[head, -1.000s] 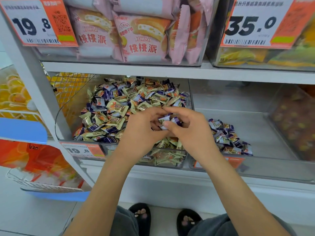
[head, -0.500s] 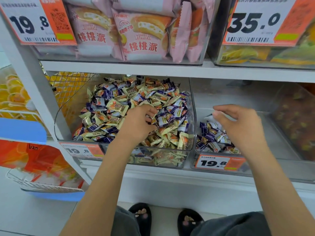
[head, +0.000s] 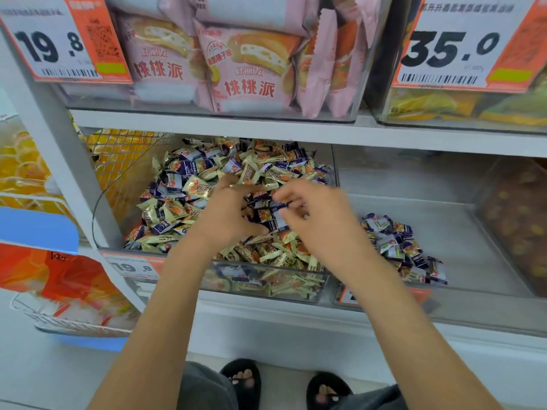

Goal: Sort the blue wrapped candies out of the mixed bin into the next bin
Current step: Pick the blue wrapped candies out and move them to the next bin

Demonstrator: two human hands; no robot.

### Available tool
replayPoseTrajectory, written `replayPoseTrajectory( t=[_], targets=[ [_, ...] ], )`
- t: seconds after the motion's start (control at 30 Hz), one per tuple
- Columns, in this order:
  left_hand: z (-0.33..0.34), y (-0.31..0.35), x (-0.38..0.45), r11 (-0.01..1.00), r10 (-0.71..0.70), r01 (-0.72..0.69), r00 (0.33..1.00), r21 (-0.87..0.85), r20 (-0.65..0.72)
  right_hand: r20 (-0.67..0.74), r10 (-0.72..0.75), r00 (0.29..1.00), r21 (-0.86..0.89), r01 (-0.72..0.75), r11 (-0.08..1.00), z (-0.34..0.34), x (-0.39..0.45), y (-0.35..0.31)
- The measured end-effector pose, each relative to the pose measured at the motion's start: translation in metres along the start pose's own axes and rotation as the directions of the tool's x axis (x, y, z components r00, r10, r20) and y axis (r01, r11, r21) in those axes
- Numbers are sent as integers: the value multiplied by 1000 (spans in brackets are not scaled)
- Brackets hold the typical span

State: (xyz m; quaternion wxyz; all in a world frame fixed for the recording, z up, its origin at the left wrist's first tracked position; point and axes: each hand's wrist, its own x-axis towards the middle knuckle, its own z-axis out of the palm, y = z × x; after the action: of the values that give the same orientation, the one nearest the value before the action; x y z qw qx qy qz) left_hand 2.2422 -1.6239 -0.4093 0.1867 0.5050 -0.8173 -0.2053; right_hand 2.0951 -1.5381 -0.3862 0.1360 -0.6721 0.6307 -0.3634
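Reaching into a clear mixed bin (head: 207, 279) at the centre of the frame, a person works both hands over a heap of blue and cream wrapped candies. The left hand (head: 228, 214), fingers curled down, sits among the wrappers at mid-heap; whether it holds one cannot be told. The right hand (head: 319, 214), blurred, comes in from the right with thumb and fingers pinching a blue wrapped candy (head: 276, 216) just beside the left hand's fingertips, above the heap.

To the right of the frame stands the next bin (head: 473, 220), also clear, with a small pile of sorted blue candies (head: 396, 247) lying toward its front left corner, partly behind the right forearm.

Both bins sit on a white shelf (head: 296, 318). On the shelf above, pink snack packs (head: 248, 66) fill a clear box, flanked by an orange price tag reading 19.8 (head: 59, 39) at upper left and another reading 35.0 (head: 461, 45) at upper right. Black slippers (head: 245, 380) show at the bottom edge.
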Motion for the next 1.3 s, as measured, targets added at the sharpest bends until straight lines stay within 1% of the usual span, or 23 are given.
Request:
replayPoseTrajectory(
  t=[0.07, 0.1, 0.17, 0.3, 0.43, 0.57, 0.63, 0.7, 0.8, 0.9, 1.0, 1.1, 1.2, 1.27, 1.3],
  targets=[
    [-10, -8, -8, 999, -28, 26, 998, -22, -58, 151, 4, 989, -184, 24, 983, 16, 10, 3],
    [-14, -12, -13, 999, -34, 34, 996, -5, -80, 190, 6, 982, -238, 40, 970, 22, 14, 6],
    [-16, -18, -21, 999, -35, 37, 995, 22, -93, 218, 10, 976, -287, 55, 956, 30, 20, 13],
    [-13, -19, -27, 999, -12, 16, 995, 36, -95, 283, 15, 959, -329, 82, 941, 39, 30, 20],
    [-10, -21, -30, 997, -2, 7, 998, 77, -68, 330, 10, 944, -324, 104, 940, 45, 43, 26],
    [-9, -22, -30, 994, -39, 41, 999, 101, -21, 365, -35, 930, -300, 153, 942, 48, 47, 28],
    [-7, -20, -28, 993, -36, 37, 999, 115, -8, 356, -75, 932, -269, 179, 946, 48, 46, 27],
    [-3, -16, -25, 980, -20, 21, 1000, 198, -3, 341, -112, 933, -238, 201, 950, 50, 45, 26],
    [1, -9, -23, 948, -46, 41, 999, 316, 9, 313, -137, 940, -210, 209, 955, 50, 43, 25],
    [1, -6, -23, 953, -60, 49, 998, 299, 28, 237, -162, 958, -178, 207, 962, 50, 41, 24],
    [-1, -6, -22, 969, -72, 60, 997, 238, 42, 190, -135, 972, -110, 157, 981, 48, 41, 22],
    [-1, -5, -23, 973, -52, 44, 998, 226, 29, 95, -107, 990, 36, 104, 994, 39, 40, 17],
    [-1, -7, -26, 981, 15, -13, 1000, 192, -11, -5, -75, 997, 200, 75, 977, 19, 33, 9],
    [-2, -10, -28, 993, 41, -38, 999, 109, -26, -22, 17, 1000, 357, -8, 934, 3, 26, 7],
    [-3, -11, -29, 997, 47, -45, 998, 63, -34, -6, 80, 997, 455, -69, 888, -4, 22, 7]
  ],
)
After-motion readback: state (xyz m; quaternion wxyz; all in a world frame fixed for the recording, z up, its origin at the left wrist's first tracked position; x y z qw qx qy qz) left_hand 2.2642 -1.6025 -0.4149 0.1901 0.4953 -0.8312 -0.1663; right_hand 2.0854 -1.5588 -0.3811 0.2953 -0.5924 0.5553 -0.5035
